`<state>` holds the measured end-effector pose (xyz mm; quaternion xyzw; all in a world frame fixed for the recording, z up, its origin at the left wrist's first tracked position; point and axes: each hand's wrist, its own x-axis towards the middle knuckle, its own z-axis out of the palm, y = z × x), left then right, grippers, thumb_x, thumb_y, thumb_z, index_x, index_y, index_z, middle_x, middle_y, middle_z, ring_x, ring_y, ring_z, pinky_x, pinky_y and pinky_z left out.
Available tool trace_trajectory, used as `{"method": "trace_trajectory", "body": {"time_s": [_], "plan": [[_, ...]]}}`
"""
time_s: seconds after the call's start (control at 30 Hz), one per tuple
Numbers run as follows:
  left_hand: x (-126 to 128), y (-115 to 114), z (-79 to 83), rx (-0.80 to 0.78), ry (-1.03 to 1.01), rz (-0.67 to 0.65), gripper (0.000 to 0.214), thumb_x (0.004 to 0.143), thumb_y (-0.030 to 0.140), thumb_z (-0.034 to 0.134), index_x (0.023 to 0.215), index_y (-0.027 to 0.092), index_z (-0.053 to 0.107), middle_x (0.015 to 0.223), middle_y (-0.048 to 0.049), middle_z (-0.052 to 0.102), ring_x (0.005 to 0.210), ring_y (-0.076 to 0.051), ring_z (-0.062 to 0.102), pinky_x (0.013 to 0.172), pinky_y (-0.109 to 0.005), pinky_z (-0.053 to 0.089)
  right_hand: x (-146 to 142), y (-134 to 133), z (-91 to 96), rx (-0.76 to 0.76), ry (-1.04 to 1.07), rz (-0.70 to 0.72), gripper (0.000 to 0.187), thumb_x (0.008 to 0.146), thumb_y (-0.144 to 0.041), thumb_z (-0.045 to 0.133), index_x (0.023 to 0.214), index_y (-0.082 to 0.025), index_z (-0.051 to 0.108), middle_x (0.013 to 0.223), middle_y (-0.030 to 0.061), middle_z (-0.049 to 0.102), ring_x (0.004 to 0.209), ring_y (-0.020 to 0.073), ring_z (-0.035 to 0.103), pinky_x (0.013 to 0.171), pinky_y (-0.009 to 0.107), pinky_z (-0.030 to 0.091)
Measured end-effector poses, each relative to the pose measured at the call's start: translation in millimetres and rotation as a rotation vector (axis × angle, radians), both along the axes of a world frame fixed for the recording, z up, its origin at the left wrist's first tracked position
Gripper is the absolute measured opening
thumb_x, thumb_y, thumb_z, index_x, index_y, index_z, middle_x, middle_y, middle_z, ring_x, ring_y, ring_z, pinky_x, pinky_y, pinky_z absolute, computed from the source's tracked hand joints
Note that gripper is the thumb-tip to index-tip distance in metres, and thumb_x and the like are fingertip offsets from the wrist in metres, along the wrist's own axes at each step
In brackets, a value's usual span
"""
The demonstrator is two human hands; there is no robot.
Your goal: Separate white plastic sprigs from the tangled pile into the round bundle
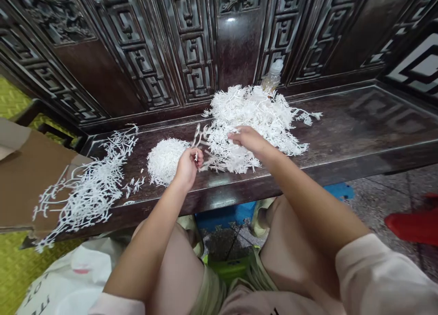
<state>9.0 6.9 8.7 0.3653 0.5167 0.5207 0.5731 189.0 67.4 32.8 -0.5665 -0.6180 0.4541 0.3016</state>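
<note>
My left hand (190, 167) is closed around a white branched plastic sprig (197, 135), whose blurred arms stick up and to the right of the fist. To its left is a rounded heap of small white pieces (168, 160), close beside the knuckles. My right hand (249, 139) reaches into the front of a big pile of white branched sprigs (253, 112). Its thumb and forefinger come together at the pile's surface; what they pinch is lost among the white pieces.
Tangled bare white stems (97, 187) hang over the left of the dark wooden bench (345, 132), near a cardboard box (41, 178). Behind the big pile stands a clear bottle (273, 75), against the carved backrest (239, 46). A white bag (78, 269) sits below left, a red object (414, 224) right.
</note>
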Motion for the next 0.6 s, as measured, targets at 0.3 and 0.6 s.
{"method": "trace_trajectory", "body": {"time_s": [0.3,0.6], "plan": [[-9.0,14.6,-8.2,-0.095,-0.036,-0.025,0.015,0.066,0.021,0.037,0.059,0.014,0.049,0.054,0.0016,0.036,0.044,-0.006,0.029,0.044,-0.022,0.023,-25.5,-24.2,-2.2,-0.092,0.069,0.253,0.018,0.07,-0.032,0.054,0.064,-0.016,0.05,0.052,-0.0013,0.048,0.05,0.0088,0.041,0.054,0.025,0.033],[22.5,-14.8,-0.6,0.282,0.713,-0.236,0.025,0.075,0.038,0.043,0.064,0.017,0.051,0.061,0.0012,0.046,0.059,-0.01,0.041,0.057,-0.023,0.029,-29.0,-22.3,-13.5,-0.081,0.152,0.225,0.015,0.068,-0.026,0.051,0.059,-0.015,0.048,0.054,-0.0004,0.048,0.051,0.0082,0.042,0.05,0.022,0.032]]}}
